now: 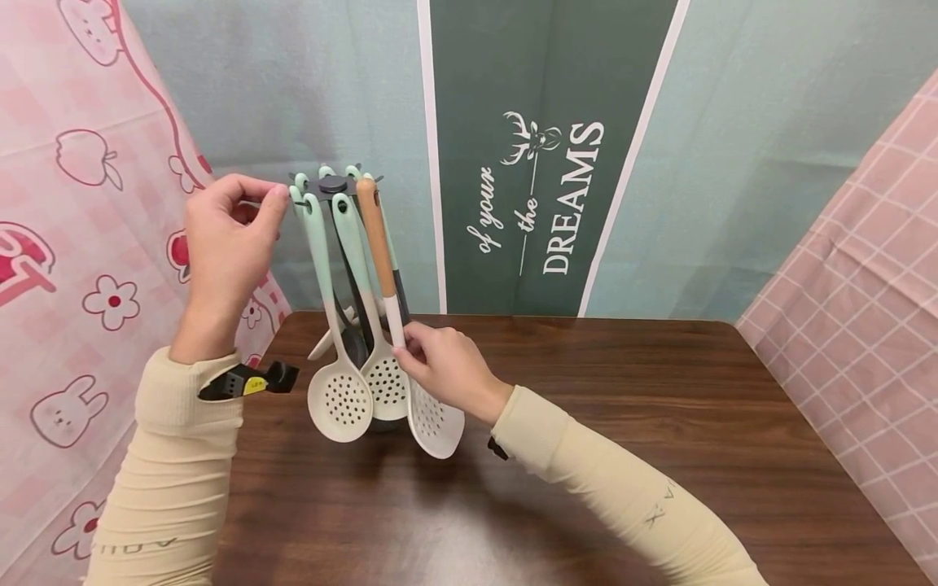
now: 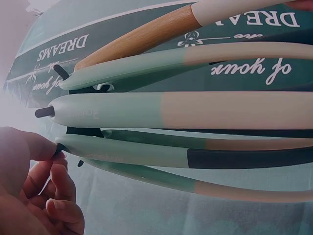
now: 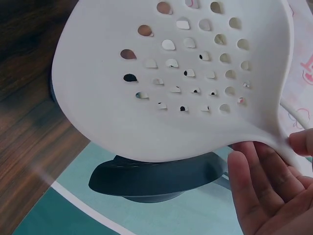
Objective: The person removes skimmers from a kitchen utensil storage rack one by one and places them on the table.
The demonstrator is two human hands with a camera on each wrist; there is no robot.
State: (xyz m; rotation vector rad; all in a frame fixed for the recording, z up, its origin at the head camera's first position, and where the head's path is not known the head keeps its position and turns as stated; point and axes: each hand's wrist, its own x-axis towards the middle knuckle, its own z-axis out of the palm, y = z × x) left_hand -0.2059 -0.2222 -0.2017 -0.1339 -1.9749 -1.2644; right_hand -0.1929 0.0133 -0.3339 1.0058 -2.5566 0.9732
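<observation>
A dark rotating utensil rack [image 1: 333, 185] stands left of centre, hung with several mint-handled utensils. My left hand [image 1: 230, 236] is at its left side; in the left wrist view, thumb and forefinger pinch a dark hook tip [image 2: 59, 148] that pokes through a mint handle [image 2: 117, 149]. My right hand [image 1: 450, 366] grips the white neck of a slotted turner [image 1: 432, 419] with a wooden handle [image 1: 376, 236]. The handle's top end is against the rack; whether it sits on a hook I cannot tell. The turner's white perforated head [image 3: 98, 83] fills much of the right wrist view.
A white skimmer [image 1: 340, 403] and another perforated spoon [image 1: 386, 382] hang in front. Behind the turner is a dark-headed utensil [image 3: 156, 176]. The wooden table [image 1: 623, 456] extends to the right. Pink cloth [image 1: 110, 301] hangs close on the left, a green-grey curtain [image 1: 352, 81] behind.
</observation>
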